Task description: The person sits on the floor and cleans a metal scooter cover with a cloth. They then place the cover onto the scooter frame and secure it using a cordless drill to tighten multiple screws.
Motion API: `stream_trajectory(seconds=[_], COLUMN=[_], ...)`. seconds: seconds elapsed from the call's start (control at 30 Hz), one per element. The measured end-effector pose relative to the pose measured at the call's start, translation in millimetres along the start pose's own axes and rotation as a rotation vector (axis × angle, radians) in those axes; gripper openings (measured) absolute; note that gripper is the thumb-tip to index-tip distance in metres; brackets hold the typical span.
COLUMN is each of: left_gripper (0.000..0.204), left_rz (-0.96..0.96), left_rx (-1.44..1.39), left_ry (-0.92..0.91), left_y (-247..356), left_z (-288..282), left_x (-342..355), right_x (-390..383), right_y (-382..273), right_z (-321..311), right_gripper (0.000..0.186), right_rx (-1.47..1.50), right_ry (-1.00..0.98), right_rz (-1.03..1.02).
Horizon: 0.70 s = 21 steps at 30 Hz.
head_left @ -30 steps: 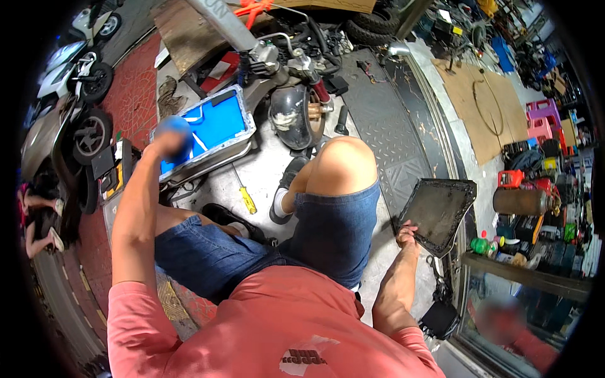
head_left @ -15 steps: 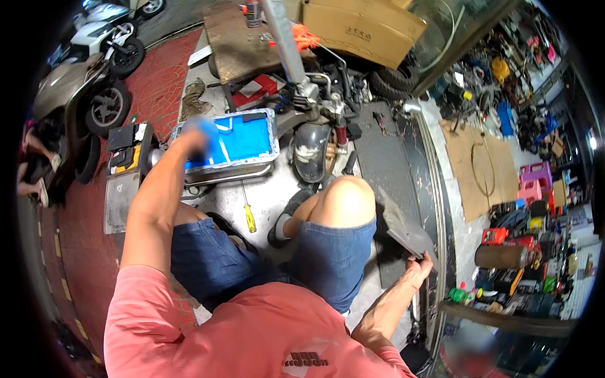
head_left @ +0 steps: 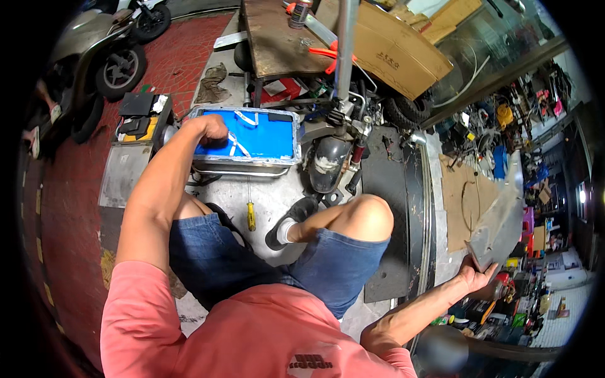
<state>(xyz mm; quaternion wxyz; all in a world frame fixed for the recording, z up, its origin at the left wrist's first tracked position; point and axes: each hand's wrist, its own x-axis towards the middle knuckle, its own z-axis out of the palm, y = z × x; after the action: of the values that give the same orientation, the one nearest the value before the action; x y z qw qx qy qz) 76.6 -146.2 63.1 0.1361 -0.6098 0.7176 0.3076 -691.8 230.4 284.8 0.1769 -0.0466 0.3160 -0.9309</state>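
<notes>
My left hand point(head_left: 213, 129) is closed over the left part of a bright blue block point(head_left: 271, 138) with white straps point(head_left: 237, 146). What its fingers hold, if anything, is hidden. The block sits inside an open metal-rimmed box point(head_left: 252, 165) on the scooter's frame. Out to the right, my right hand point(head_left: 476, 275) grips the lower end of a thin grey panel point(head_left: 501, 220), scuffed and dull, held up off the floor. A yellow-handled screwdriver point(head_left: 251, 217) lies on the floor between my legs, below the box.
A black, worn mudguard point(head_left: 326, 173) and a metal post point(head_left: 346, 57) stand beside the box. Behind is a wooden table point(head_left: 277, 44) with a spray can point(head_left: 300, 14), beside a cardboard box point(head_left: 397, 53). Parked scooters point(head_left: 94, 57) are at left; cluttered tools and parts fill the right.
My right hand has swung outward and up to the right, carrying the grey panel away from my knee. My left hand stays at the blue block. The whole view has shifted somewhat.
</notes>
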Motion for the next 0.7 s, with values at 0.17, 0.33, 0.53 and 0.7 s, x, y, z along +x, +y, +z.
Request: stream_trajectory(seconds=[0.17,0.33,0.53,0.7], left_gripper=[0.057,0.063,0.059,0.057], left_rz=[0.143,0.159,0.051,0.040], left_rx=[0.107,0.146,0.074,0.130], left_ry=[0.118,0.176,0.202,0.347], left_y=[20,12,22,29], left_z=[3,6,24,48], left_x=[-24,-28,-45,-92], right_x=[-65,-130,-263,-361], right_y=[43,93,157,200], right_z=[52,50,62,102], right_gripper=[0.064,0.060,0.051,0.052], right_rx=[0.021,0.006,-0.015,0.145], right_ry=[-0.203,-0.340,-0.481,-0.461], right_rz=[0.016,0.323,0.746,1.258])
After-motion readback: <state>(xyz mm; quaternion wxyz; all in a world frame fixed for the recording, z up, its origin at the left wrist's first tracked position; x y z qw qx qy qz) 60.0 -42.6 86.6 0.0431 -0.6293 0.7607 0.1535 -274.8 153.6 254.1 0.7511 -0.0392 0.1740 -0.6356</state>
